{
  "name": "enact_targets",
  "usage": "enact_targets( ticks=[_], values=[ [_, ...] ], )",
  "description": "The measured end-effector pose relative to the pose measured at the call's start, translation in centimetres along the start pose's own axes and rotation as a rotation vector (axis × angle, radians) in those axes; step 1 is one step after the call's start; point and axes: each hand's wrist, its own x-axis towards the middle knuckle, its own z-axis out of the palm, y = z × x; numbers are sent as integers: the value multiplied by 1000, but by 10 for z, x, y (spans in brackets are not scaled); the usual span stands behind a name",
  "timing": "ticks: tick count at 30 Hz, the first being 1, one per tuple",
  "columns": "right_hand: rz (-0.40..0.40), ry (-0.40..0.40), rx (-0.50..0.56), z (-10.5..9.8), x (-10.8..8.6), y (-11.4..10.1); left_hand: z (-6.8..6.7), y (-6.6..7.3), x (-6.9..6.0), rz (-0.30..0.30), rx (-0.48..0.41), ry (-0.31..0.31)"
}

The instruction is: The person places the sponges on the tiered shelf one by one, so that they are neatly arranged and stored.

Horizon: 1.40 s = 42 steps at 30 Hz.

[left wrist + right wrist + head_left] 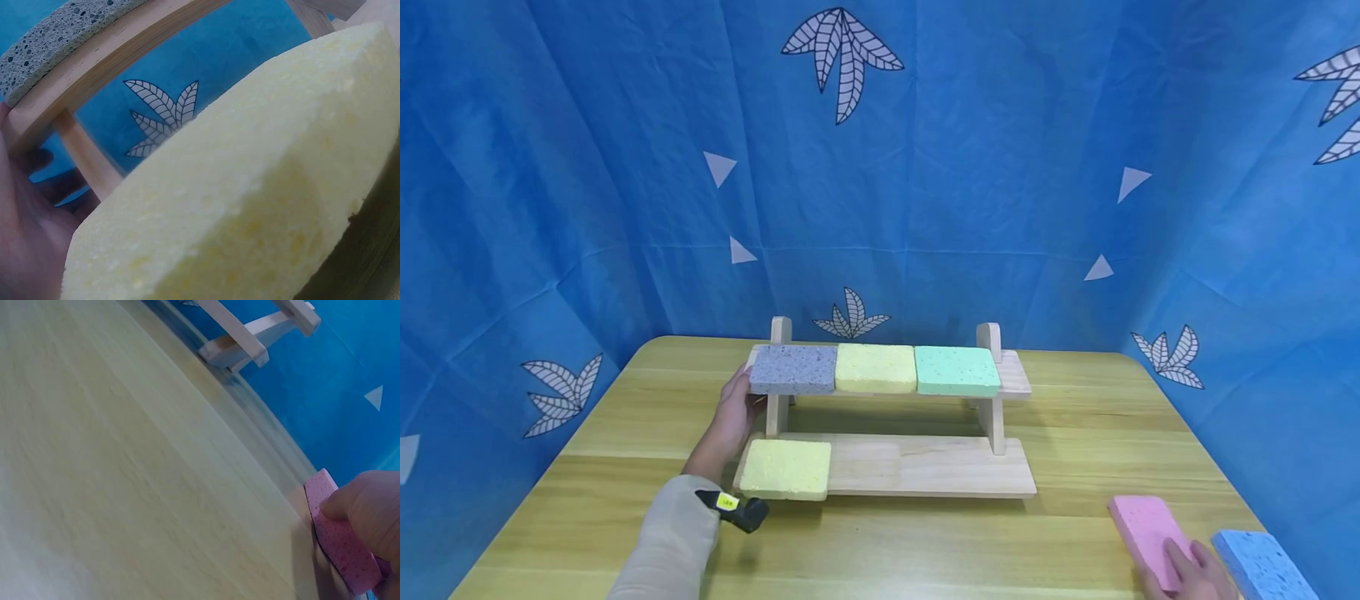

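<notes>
My left hand (730, 423) holds the left end of the upper board of a two-tier wooden rack (925, 467), its fingers partly hidden behind the wood. On that board lie a grey-purple speckled sponge (793, 369), a yellow sponge (876, 367) and a mint-green sponge (957, 370), side by side. Another yellow sponge (786, 468) rests at the left end of the lower board and looms large in the left wrist view. At the table's right, my right hand (1198, 577) grips a pink sponge (1146, 529), thumb against its face (340, 547).
A blue sponge (1262, 565) lies beside the right hand, near the right edge of the wooden table (1075, 442). Blue cloth (955, 183) with leaf prints hangs behind and along both sides. A black strap device (741, 510) is on the left wrist.
</notes>
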Motion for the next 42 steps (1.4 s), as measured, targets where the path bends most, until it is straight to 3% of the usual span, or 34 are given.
enact_targets(
  ticks=[8, 14, 18, 25, 31, 42],
  values=[
    [59, 77, 157, 9, -5, -16, 0, 1, 0, -12, -8, 3],
    [-6, 119, 234, 5, -9, -24, 0, 1, -1, 4, 3, -9],
    [-51, 113, 230, -2, -13, -33, -1, 1, -1, 10, -2, -8],
    [-238, 238, 222, -17, -25, -51, -1, 0, 0, 2, -1, -12],
    [-383, 243, 271, -25, -35, -71, 0, 0, 0, -8, 8, 2],
    [-604, 319, 339, -20, -52, -112, -1, 1, 0, -7, 2, -7]
  ],
)
